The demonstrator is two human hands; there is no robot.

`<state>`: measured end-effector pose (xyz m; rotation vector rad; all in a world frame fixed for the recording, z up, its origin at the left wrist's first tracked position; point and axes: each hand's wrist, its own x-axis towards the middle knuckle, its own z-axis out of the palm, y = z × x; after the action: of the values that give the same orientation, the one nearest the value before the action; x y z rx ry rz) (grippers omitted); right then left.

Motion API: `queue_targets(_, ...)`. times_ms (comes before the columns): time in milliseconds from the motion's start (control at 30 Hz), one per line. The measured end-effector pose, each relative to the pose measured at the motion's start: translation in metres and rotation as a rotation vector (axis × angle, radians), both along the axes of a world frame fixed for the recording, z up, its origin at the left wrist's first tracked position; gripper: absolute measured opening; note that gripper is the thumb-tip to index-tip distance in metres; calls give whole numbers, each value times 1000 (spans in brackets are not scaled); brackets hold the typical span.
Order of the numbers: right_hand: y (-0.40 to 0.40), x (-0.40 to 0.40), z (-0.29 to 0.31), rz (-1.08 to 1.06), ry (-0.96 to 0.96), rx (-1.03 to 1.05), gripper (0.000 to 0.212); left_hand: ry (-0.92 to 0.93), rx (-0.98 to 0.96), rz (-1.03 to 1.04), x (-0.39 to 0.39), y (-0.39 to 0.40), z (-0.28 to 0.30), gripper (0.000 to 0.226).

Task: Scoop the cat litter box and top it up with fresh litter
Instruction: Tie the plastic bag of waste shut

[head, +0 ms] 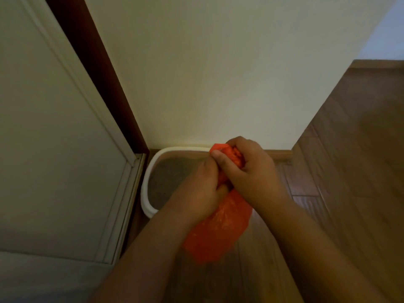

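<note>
Both hands are gripping the orange plastic bag [218, 232] above the floor: the left hand [196, 189] is clenching its neck, the right hand [247, 171] is bunching the top. Twist firmly before knotting. The litter box [148, 204] is sitting in the corner, wall and door close; open floor lies rightward.
</note>
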<state>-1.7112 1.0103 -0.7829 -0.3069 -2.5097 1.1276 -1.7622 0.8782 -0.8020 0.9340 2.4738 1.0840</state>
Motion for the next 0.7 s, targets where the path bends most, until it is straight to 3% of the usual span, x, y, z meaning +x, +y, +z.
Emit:
queue_targets(167, -6, -6, 140, 14, -43, -34, 29, 34, -23, 14, -7, -4, 134, 47)
queue_targets(367, -2, 2, 360, 11, -44, -53, 28, 2, -1, 32, 1, 0, 344, 54)
queue_targets(533, 9, 31, 541, -5, -61, -61, 30, 20, 51, -1, 28, 10, 526, 52)
queue_targets(700, 27, 84, 671, -9, -32, -42, 27, 54, 113, -86, 69, 28, 659, 54)
